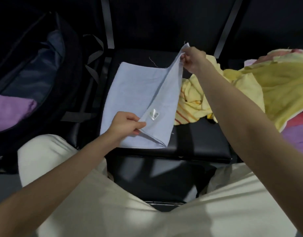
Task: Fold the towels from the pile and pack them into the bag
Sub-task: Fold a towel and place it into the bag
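The left hand (126, 124) pinches the near corner of the blue towel's (138, 93) top layer between thumb and fingers, while the right hand (192, 59) pinches the far corner of the same layer and lifts it clear of the rest. Between the two hands that edge runs taut and raised, with a small white label (154, 115) showing on the underside; the lower part of the towel lies flat on the black seat (202, 139), which serves here as the tabletop. Just right of it, touching its edge, sits the pile (250, 86) of loose yellow and striped towels, with pink and purple cloth beyond. Well to the left the dark bag (44, 69) lies open, a purple towel (12, 112) already inside. The step in hand looks like a fold of the blue towel, midway. The next move likely calls for carrying both corners across to the left edge together, keeping them level so the edges meet, then pressing the crease flat before another fold.
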Tool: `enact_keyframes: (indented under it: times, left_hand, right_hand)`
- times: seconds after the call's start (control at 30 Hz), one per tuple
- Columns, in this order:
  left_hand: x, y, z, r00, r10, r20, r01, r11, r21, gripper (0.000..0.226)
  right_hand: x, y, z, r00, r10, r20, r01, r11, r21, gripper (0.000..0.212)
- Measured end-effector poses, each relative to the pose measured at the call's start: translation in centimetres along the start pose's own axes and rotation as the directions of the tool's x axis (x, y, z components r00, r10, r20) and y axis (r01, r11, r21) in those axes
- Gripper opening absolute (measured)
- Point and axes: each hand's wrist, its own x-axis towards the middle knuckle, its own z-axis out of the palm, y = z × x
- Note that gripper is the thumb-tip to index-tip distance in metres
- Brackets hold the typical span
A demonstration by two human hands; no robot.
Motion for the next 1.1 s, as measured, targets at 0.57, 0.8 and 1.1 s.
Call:
enact_keyframes:
  times: [0.57, 0.8, 1.1]
  left_hand:
    - [0.9, -7.1, -9.8, 0.979, -0.009, -0.202, 0.01, 1.0, 0.001, 0.031]
    - [0.6, -8.5, -9.8, 0.967, 0.187, -0.172, -0.006, 0.695, 0.719, 0.02]
    - [-0.4, -8.5, -9.4, 0.838, 0.533, 0.115, -0.303, 0.28, 0.911, 0.053]
  right_hand:
    - [-3.1, 9.6, 18.5, 0.996, 0.048, 0.074, -0.034, 0.985, -0.171, 0.023]
    - [-2.8, 12.7, 16.8, 0.975, -0.105, 0.196, 0.189, 0.857, -0.48, 0.028]
    - [-12.8, 15.9, 1.8, 0.566, -0.31, 0.764, 0.823, 0.264, -0.503, 0.008]
